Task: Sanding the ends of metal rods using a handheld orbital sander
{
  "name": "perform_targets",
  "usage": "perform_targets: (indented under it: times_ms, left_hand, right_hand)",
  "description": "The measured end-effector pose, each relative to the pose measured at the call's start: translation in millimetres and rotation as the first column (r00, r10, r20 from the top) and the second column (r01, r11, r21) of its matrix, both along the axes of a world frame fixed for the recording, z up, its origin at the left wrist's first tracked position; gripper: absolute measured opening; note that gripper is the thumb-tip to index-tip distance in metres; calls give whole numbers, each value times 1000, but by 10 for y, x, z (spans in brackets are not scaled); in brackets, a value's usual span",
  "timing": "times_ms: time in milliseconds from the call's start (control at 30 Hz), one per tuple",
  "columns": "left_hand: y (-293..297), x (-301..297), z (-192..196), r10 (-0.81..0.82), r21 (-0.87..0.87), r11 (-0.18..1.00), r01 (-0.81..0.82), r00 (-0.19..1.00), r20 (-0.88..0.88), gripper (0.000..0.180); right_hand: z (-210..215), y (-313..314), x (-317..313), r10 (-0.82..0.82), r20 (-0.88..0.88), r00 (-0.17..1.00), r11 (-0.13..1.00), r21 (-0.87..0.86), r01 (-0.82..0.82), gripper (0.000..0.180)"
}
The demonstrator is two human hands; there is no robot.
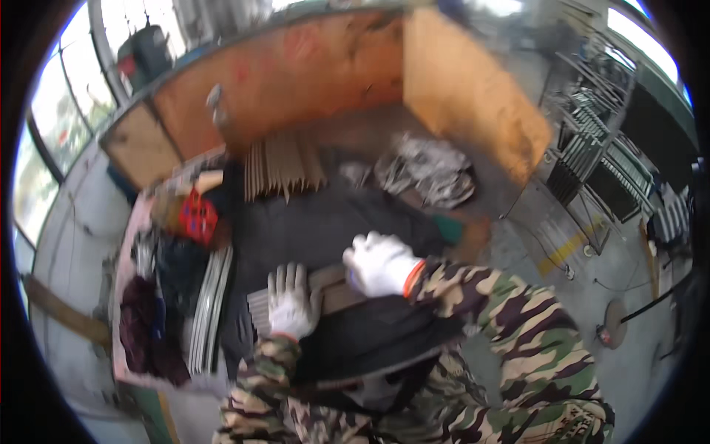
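My left hand (291, 302), in a white glove, lies flat with its fingers stretched out over a short row of ridged grey strips (260, 311). To its right, my right hand (381, 265) is closed, also white-gloved with an orange cuff. It is held over the right end of a grey-brown flat piece (333, 290). A small purplish patch shows below its curled fingers; what it grips is blurred and mostly hidden. Beneath both hands spreads a black cloth (296, 229) covering the work table.
Beyond the cloth stands a row of brown strips (282, 169), with crumpled grey plastic (429, 170) to its right. Long silvery bars (211, 311) lie at left, beside a red item (198, 216) and dark cloths (144, 325). Orange boards (296, 74) wall the far side. A metal rack (592, 148) stands right.
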State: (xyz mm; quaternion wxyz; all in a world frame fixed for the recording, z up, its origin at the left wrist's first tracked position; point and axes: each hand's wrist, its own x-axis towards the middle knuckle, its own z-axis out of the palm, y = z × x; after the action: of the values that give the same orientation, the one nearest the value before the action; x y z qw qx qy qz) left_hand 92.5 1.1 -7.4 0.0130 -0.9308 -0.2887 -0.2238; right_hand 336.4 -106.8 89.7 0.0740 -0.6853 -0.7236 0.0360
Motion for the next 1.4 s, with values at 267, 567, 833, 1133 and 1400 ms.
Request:
perform_targets:
  times_ms: [267, 567, 833, 1133, 1400]
  left_hand:
    - [-22, 69, -86, -2, -38, 999, 7, 992, 128, 61]
    - [-59, 84, 35, 107, -171, 980, -98, 993, 46, 61]
    - [-171, 1, 29, 109, -124, 988, -97, 990, 91, 58]
    - [-310, -66, -82, 99, -80, 993, -88, 984, 147, 62]
    - [-314, -118, -61, 128, -105, 988, -116, 985, 116, 61]
  right_hand:
    - [-260, 314, 208, -20, 236, 972, 981, 195, -27, 21]
    - [-149, 449, 150, -33, 261, 965, 995, 99, 7, 24]
    - [-169, 517, 123, 16, 273, 962, 991, 125, -52, 28]
    - [-161, 586, 68, 55, 222, 974, 987, 137, -87, 26]
    - [-240, 388, 96, 182, 196, 964, 957, 189, -219, 21]
